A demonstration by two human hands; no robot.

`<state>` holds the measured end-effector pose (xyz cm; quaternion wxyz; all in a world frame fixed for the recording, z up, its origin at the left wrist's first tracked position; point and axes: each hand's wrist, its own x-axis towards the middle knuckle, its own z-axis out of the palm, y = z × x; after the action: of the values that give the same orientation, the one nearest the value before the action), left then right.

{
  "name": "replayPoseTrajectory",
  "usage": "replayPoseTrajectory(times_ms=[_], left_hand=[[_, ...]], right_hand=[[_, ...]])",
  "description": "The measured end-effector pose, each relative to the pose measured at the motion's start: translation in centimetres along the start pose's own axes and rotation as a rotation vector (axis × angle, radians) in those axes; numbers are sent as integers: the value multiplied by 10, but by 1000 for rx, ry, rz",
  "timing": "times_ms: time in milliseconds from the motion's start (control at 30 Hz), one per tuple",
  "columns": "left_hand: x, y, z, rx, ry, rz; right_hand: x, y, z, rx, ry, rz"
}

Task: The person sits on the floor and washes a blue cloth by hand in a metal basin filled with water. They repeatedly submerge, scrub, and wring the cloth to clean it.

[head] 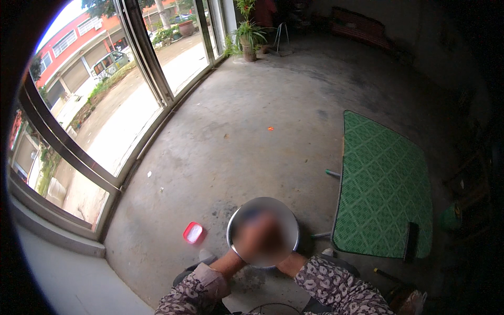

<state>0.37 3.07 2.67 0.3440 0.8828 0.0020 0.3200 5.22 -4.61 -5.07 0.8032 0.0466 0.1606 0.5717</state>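
Observation:
A round metal basin (296, 239) stands on the concrete floor in front of me, between my feet. Both forearms, in patterned sleeves, reach into it. My left hand (254, 238) and my right hand (275, 236) are together inside the rim, under a blurred patch that hides the fingers. Whether they hold anything cannot be told; something dark bluish shows faintly beside them. To the left of the basin, a small red-rimmed plastic container (193, 233) with white contents rests on the floor.
At right is a low folding table with a green patterned top (384, 189), a dark object (411, 240) on its near edge. Glass doors (173, 96) line the left. A potted plant (249, 49) stands at the far end, near a dark red bench (360, 29).

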Motion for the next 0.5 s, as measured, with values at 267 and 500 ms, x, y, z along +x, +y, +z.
replayPoseTrajectory(times_ms=[267, 500], left_hand=[[21, -7, -15, 155, 91, -146], [-8, 17, 16, 98, 38, 49]], right_hand=[[-8, 6, 28, -675, 277, -166], [-1, -47, -6, -780, -469, -251]])
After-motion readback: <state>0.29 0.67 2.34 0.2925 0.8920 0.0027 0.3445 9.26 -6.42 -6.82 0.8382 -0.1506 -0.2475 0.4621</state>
